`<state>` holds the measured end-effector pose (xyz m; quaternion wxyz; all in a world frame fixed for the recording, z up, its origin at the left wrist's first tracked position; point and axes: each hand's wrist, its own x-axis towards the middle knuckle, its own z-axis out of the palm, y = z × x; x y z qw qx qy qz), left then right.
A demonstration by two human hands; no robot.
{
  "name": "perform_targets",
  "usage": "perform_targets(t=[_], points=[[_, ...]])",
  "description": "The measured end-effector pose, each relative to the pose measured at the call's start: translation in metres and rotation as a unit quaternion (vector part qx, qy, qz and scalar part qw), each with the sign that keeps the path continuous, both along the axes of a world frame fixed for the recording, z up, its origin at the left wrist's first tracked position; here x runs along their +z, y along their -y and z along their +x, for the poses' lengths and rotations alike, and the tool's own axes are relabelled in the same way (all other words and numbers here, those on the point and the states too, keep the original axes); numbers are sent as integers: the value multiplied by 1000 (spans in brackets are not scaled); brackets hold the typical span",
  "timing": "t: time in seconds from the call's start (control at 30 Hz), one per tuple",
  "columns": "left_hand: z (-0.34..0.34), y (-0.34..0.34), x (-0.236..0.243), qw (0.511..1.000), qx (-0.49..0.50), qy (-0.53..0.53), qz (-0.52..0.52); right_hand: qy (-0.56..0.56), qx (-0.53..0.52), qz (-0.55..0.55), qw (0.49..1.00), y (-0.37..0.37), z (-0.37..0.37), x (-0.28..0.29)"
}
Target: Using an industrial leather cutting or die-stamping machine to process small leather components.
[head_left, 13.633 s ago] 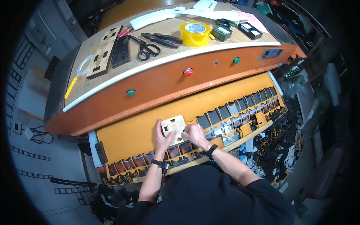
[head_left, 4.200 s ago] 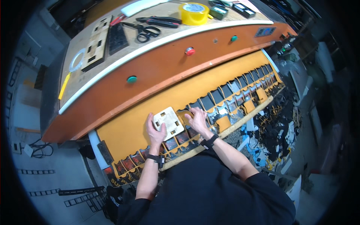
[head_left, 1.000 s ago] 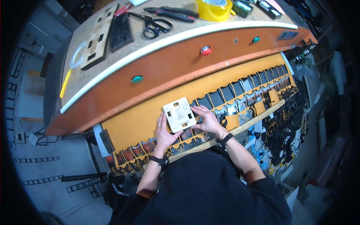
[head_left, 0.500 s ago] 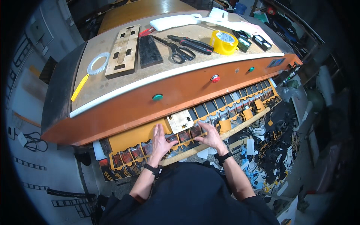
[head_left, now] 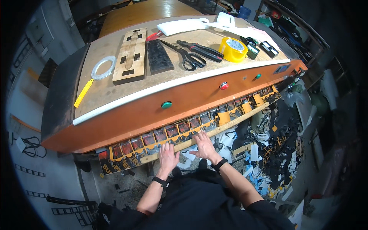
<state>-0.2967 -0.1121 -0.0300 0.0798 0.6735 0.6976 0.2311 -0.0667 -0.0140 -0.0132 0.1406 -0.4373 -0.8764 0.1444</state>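
Note:
My left hand (head_left: 167, 158) rests with fingers outstretched at the wooden bar (head_left: 237, 119) along the front of the machine. To its right, my right hand (head_left: 205, 146) is also open, thumb apart and fingertips over the bar's far edge. Neither hand holds anything. Just beyond the fingers lies a yellow, scalloped, cut-out sheet (head_left: 172, 138) with dark and reddish patches in its openings. Its far part is hidden beneath the orange machine front (head_left: 130, 118). Loose yellow cut pieces (head_left: 223, 117) stand up from the sheet to the right of my hands.
On the machine top are scissors (head_left: 188, 60), pliers (head_left: 203, 51), yellow tape (head_left: 234, 50), a slotted wooden die (head_left: 130, 57), a black block (head_left: 159, 57) and a yellow cutter (head_left: 83, 94). Green (head_left: 166, 104) and red (head_left: 224, 86) buttons line the front. Scraps (head_left: 264, 165) litter the floor at right.
The sheet has slid farther under the machine front, and the small slotted wooden block on it is now out of sight. My hands have drawn back from beside that block to the bar.

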Motion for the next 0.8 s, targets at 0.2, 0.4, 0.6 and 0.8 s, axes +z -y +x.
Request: perform_targets(t=[0.2,0.4,0.6,0.8], points=[[2,-19,7,999,40,-3,-23,-107,96,-87,986,-37,25,11],[0,-30,58,978,98,182,17,-408,-168,-113,890,-145,139,78],[53,-118,211,945,30,122,301,-506,-183,-39,842,-272,269,137],[49,-93,133,986,68,85,124,-372,-193,-180,890,-214,236,93]])
